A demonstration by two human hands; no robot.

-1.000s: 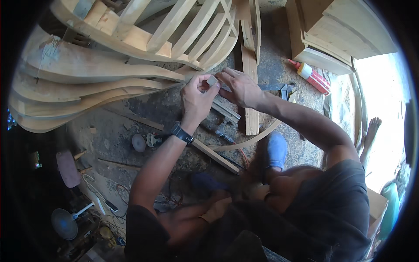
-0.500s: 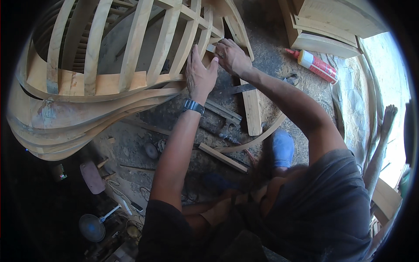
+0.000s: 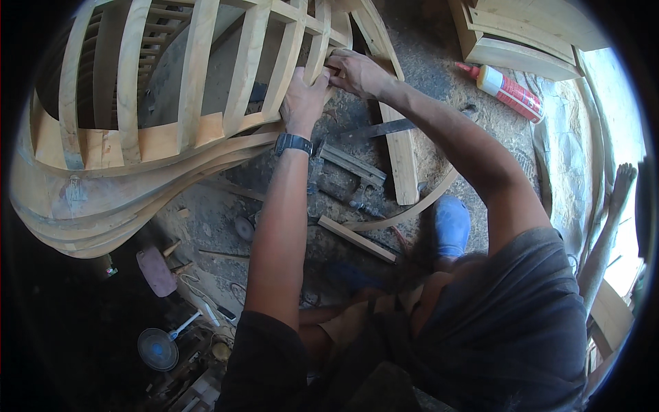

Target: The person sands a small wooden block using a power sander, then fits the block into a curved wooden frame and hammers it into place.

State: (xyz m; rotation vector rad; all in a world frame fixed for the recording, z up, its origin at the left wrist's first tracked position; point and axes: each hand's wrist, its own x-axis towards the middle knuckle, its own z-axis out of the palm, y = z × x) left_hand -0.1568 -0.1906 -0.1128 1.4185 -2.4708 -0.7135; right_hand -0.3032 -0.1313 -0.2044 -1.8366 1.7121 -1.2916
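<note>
Sawdust-marked floor (image 3: 439, 69) spreads below and to the right of our hands as we reach out over it. Our left hand (image 3: 302, 103) is partly closed, fingers curled at the slats of the curved wooden frame (image 3: 195, 75), which stretches away to that hand's left; a dark watch (image 3: 294, 143) circles its wrist. Just beside it on the right, our right hand (image 3: 360, 74) bends its fingers against the frame's near end. The fingertips are hidden, so we cannot tell whether either hand grips anything small. Nearer our body than the right hand lie a pale plank (image 3: 401, 161) and a grey metal tool (image 3: 353, 165). Well to that hand's right lies a red-and-white bottle (image 3: 511, 95) with a red nozzle.
</note>
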